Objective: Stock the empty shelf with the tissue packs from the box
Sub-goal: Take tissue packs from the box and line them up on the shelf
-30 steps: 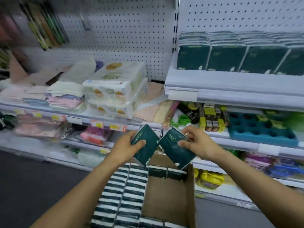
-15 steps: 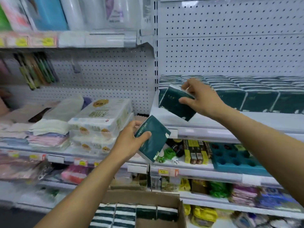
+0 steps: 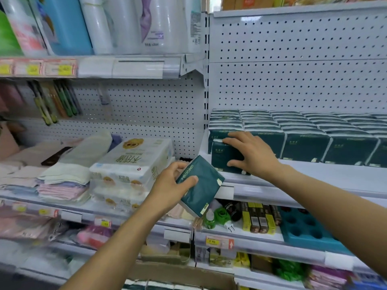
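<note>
My right hand grips a dark green tissue pack standing upright at the left front of the white shelf, in front of a row of several matching packs. My left hand holds a second green tissue pack, tilted, in the air just below and left of that shelf's edge. The cardboard box shows only its top rim at the bottom of the view, with a few packs visible inside.
Left of the shelf sit white paper roll bundles and folded cloths. Below are small bottles, yellow boxes and a blue tray. Big paper packs fill the top left shelf. Pegboard backs everything.
My right hand has lowered its pack from a tilt above the shelf edge to upright on the shelf. My left hand has risen a little with its pack. The view has tilted up.
</note>
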